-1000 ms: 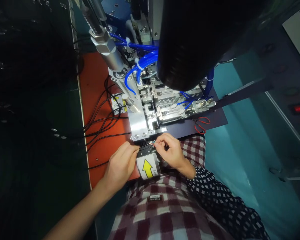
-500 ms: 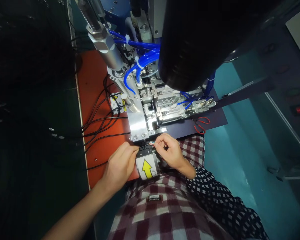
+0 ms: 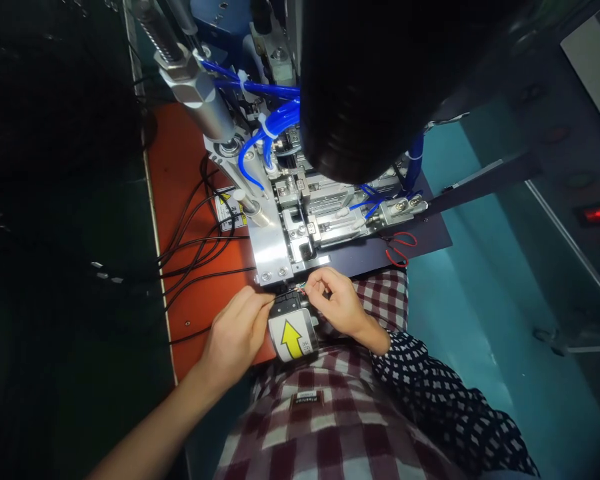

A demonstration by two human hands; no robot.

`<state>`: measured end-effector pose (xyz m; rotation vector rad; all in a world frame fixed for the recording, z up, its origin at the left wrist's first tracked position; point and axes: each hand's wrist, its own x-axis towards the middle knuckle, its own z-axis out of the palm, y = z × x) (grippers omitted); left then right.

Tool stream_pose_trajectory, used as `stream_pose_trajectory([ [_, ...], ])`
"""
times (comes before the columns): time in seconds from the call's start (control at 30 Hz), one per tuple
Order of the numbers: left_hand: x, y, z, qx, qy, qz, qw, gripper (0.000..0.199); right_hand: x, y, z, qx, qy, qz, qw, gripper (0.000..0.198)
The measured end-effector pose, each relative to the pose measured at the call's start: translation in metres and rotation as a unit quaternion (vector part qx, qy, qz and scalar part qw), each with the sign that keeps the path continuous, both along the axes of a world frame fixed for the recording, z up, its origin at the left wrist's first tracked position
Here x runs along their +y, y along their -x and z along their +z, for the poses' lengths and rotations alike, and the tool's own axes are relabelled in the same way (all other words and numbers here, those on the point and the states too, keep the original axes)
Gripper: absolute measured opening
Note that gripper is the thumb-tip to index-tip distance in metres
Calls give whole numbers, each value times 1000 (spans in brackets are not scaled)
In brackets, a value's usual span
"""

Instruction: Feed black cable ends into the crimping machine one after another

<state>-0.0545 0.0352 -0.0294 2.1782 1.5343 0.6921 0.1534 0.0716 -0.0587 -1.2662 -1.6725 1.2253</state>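
My left hand (image 3: pixel 237 328) pinches a thin black cable (image 3: pixel 281 293) at the front of the machine, thumb and forefinger pressed together. At the cable's end, fine coloured wires (image 3: pixel 300 289) fan out, and the fingertips of my right hand (image 3: pixel 336 300) are closed on them. Both hands sit just above a small black block (image 3: pixel 287 303). Below that block is a round roller cover (image 3: pixel 294 335) with a white label and a yellow arrow. The wire tips are partly hidden by my right fingers.
A metal machine plate (image 3: pixel 273 252) with cylinders and blue air tubes (image 3: pixel 280 120) rises ahead. Black cables (image 3: pixel 195 247) lie loosely across the orange table (image 3: pixel 180 307) at left. Red-handled scissors (image 3: pixel 400 250) rest on the dark plate at right. A large black cylinder (image 3: pixel 370 87) hangs overhead.
The whole view has shifted slightly, so the machine appears a little further left. Both hands keep their pinch on the cable and wires, with hardly any movement relative to the machine.
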Motion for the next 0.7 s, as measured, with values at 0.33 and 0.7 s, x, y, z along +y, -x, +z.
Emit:
stream_pose_trajectory([
  [0.33, 0, 0, 1, 8, 3, 2, 1000, 11, -11, 0, -6, 84, 132, -64, 986, 11],
  [0.7, 2, -2, 4, 4, -5, -4, 1000, 11, -6, 5, 14, -9, 17, -42, 999, 9],
])
